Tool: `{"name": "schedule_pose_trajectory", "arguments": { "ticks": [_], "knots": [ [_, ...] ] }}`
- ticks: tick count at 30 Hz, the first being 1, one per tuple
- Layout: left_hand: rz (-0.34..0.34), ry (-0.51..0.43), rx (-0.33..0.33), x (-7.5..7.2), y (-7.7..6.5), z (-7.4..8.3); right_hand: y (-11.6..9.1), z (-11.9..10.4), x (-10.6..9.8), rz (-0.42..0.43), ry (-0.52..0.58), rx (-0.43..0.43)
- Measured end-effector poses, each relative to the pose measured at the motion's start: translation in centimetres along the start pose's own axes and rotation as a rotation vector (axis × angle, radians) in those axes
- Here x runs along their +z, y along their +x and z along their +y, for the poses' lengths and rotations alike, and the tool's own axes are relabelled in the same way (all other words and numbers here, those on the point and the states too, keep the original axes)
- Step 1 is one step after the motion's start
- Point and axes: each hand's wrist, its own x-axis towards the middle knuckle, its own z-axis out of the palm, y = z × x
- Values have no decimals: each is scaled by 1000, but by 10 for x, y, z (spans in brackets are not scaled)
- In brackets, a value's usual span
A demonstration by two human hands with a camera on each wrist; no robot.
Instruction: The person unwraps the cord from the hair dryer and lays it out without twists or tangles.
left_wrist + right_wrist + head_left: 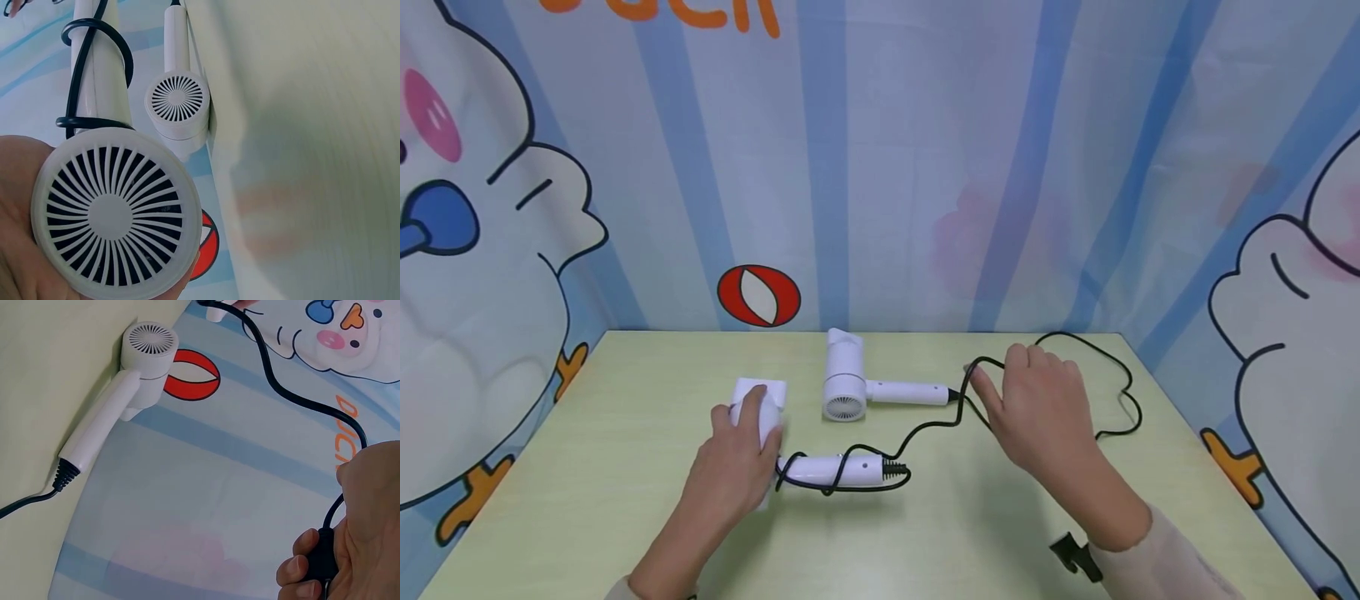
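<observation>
"Two hair dryers in play! Where is the one being worked on?"

"Front left, at or just above the table (587, 467); cannot tell whether it touches. The left hand (737, 462) has its fingers curled round the head of the wrapped dryer (816, 471), probably to steady it against any tug from the cord (940, 423)!"

"And those loops on the handle?"

"Loose turns of black cord, which likely gather the slack close to the dryer."

"Over to the right hand (1045, 408)!"

"Fingers bent in snugly, gripping what looks like the plug (322, 557), as the right wrist view shows! Held well apart from the handle, it presumably keeps that stretch of cord spread and easy to steer."

"And the second dryer (850, 387)?"

"Lying behind, nozzle toward the backdrop (895, 208), handle pointing right, neither hand on it. Parked there, one would judge, to leave both hands elbow room up front"
</observation>
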Motion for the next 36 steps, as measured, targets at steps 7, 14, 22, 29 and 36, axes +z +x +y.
{"name": "schedule_pose_trajectory", "arguments": {
  "ticks": [7, 14, 22, 29, 36],
  "knots": [
    [1, 11, 0, 2, 2, -4, -7, -4, -13, -12, 44, 5],
    [10, 8, 10, 2, 2, -11, -17, -7, -21, 3, 78, -15],
    [29, -3, 7, 0, 4, -13, -32, -9, -25, 73, 85, -88],
    [43, -4, -5, -1, 6, -15, -44, -15, -26, 52, 84, -120],
    [61, -17, -16, -4, 7, -15, -53, -20, -19, -25, 50, -139]
  ]
}}
